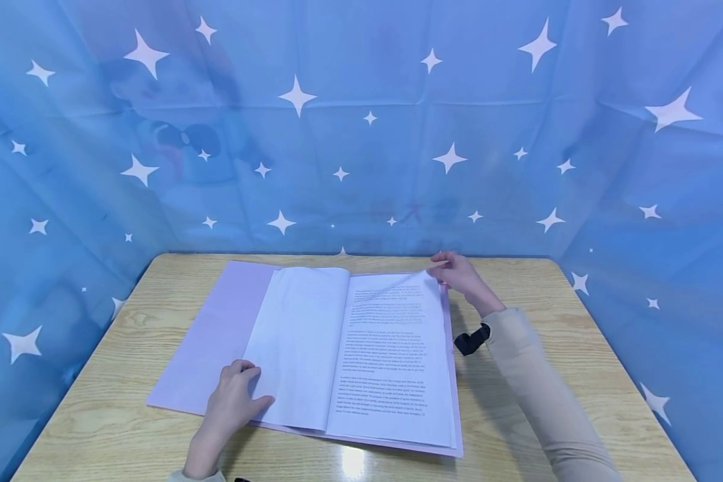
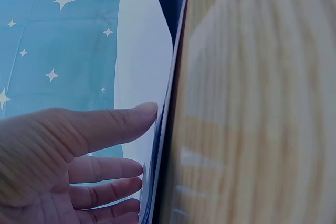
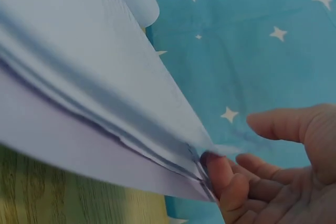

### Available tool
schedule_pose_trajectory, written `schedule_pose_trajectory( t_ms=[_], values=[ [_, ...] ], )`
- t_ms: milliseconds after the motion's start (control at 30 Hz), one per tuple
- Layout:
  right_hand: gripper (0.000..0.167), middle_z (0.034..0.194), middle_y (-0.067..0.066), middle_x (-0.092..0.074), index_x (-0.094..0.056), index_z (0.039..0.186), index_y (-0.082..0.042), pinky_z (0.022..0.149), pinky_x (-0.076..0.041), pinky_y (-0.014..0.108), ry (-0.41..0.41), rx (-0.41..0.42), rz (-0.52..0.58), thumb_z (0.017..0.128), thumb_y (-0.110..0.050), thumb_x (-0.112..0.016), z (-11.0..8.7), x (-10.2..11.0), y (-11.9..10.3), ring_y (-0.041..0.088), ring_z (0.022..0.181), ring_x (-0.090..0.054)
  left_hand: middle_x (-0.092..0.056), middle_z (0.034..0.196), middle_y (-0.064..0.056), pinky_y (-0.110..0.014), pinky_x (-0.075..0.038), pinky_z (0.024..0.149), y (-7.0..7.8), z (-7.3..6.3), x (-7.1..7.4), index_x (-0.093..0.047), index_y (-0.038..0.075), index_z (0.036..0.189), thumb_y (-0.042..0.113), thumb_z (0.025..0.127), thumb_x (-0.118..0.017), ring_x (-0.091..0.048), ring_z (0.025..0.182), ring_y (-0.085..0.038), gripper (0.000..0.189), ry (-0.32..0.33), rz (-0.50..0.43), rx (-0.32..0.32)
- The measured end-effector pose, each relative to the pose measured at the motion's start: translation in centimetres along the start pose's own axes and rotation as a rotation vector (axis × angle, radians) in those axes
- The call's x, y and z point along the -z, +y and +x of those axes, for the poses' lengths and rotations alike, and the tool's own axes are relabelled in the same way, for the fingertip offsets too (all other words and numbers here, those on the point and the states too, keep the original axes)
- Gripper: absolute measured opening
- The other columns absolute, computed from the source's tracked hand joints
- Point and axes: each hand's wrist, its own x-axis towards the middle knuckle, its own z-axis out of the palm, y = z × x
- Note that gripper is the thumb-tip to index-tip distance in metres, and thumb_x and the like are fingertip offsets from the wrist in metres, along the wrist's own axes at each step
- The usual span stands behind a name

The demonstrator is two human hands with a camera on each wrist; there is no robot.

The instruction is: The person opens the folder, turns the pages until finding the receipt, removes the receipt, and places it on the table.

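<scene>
A document folder with a lilac cover (image 1: 207, 335) lies spread on the table, holding white sheets. The left-hand page (image 1: 301, 341) looks blank; printed text covers the right-hand page (image 1: 391, 355). My left hand (image 1: 231, 398) rests at the lower left of the blank page, thumb apart from the loosely extended fingers (image 2: 105, 169). At the upper right corner, my right hand (image 1: 460, 274) touches a lifted page corner (image 3: 202, 140) with its fingertips. The right thumb (image 3: 278, 124) stands away from the paper in the right wrist view.
The wooden table (image 1: 518, 288) shows around the folder. A blue curtain (image 1: 361, 147) with white stars hangs behind and on both sides. A black strap piece (image 1: 472, 340) is at the right wrist.
</scene>
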Motion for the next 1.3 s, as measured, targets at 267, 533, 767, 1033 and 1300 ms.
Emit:
schedule_pose_trajectory(
  t_ms=[267,533,767,1033,1300],
  values=[
    [0.047,0.107,0.02,-0.058,-0.042,0.133,0.004,0.062,-0.044,0.028,-0.019,-0.01,0.029,0.093,-0.017,-0.056,0.1,-0.2,-0.2,0.016,0.069,-0.05,-0.056,0.11,-0.024,-0.054,-0.053,0.073,-0.1,0.0,0.0,-0.063,-0.012,0.106,0.017,0.064,-0.084,-0.05,0.104,-0.044,0.056,0.004,-0.004,-0.008],
    [0.053,0.118,0.018,-0.052,-0.034,0.139,0.004,0.071,-0.047,0.024,-0.049,-0.053,0.221,0.093,-0.014,-0.054,-0.2,-0.5,-1.0,0.014,0.083,-0.052,-0.055,0.111,-0.024,-0.055,-0.052,0.075,-0.1,0.0,0.0,-0.063,-0.011,0.107,0.018,0.064,-0.084,-0.05,0.105,-0.044,0.057,-0.002,-0.008,-0.004],
    [0.058,0.1,0.005,-0.058,-0.027,0.141,0.008,0.071,-0.05,0.021,-0.112,-0.042,0.366,0.094,-0.014,-0.053,-0.7,-0.7,-1.8,0.007,0.078,-0.059,-0.055,0.111,-0.025,-0.056,-0.05,0.079,-0.3,0.0,-0.1,-0.063,-0.01,0.107,0.017,0.064,-0.084,-0.049,0.105,-0.045,0.056,0.007,-0.008,-0.004],
    [0.061,0.113,0.015,-0.057,-0.023,0.144,0.006,0.075,-0.052,0.025,-0.187,-0.032,0.386,0.096,-0.017,-0.052,-1.2,-1.3,-2.9,0.01,0.084,-0.063,-0.055,0.111,-0.025,-0.056,-0.05,0.081,-0.3,-0.1,-0.1,-0.063,-0.01,0.108,0.017,0.064,-0.084,-0.049,0.106,-0.045,0.055,0.013,-0.02,-0.004],
    [0.051,0.108,0.01,-0.06,-0.032,0.139,0.006,0.074,-0.054,0.026,-0.249,0.008,0.462,0.096,-0.013,-0.051,-1.5,-2.3,-3.8,0.012,0.084,-0.065,-0.056,0.112,-0.024,-0.057,-0.049,0.083,-0.5,0.0,-0.2,-0.063,-0.009,0.108,0.017,0.064,-0.084,-0.049,0.107,-0.045,0.055,0.014,-0.032,-0.006]
  ],
)
